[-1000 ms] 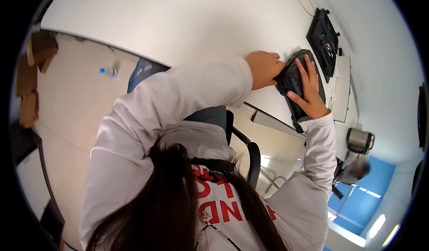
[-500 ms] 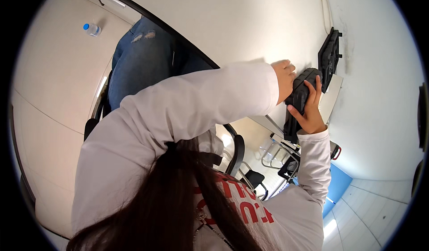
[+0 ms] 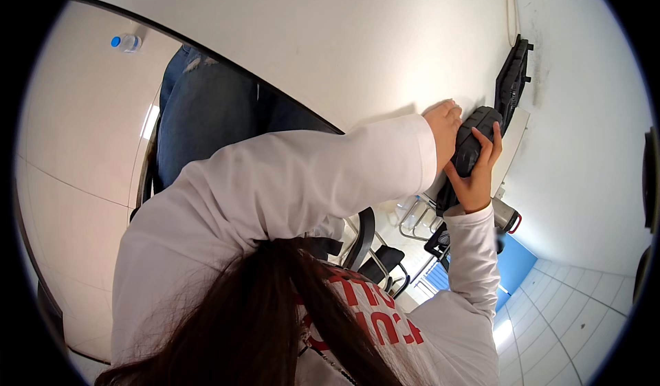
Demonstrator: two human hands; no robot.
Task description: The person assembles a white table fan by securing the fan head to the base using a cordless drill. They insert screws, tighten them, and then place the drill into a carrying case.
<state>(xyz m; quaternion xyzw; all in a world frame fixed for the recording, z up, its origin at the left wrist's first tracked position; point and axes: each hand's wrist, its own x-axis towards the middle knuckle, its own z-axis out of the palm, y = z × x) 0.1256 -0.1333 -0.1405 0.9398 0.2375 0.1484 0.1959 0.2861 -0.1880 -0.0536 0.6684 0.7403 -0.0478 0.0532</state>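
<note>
A black, ridged, hard plastic case [image 3: 478,138] stands tilted at the far edge of the white table. My right hand [image 3: 476,183] wraps it from the right, thumb on the near side and fingers spread over its outer face. Close against its left side is my left hand [image 3: 445,133], back of the hand up and fingers curled together. What those fingers hold, if anything, is hidden. Just beyond the case, another black plastic piece like an open case or tray [image 3: 512,76] leans by the wall. More black plastic [image 3: 447,197] shows below my right thumb.
The white table [image 3: 309,42] has a dark edge running beside my jeans [image 3: 206,104]. A pale cable [image 3: 511,8] hangs along the white wall [image 3: 577,111]. A blue-capped bottle [image 3: 128,43] stands on the tiled floor, and black chairs [image 3: 385,262] are lower down.
The view has shifted, so more table shows. The black case has turned a little in my right hand and shows its ridged face more narrowly. Both hands stay at it.
</note>
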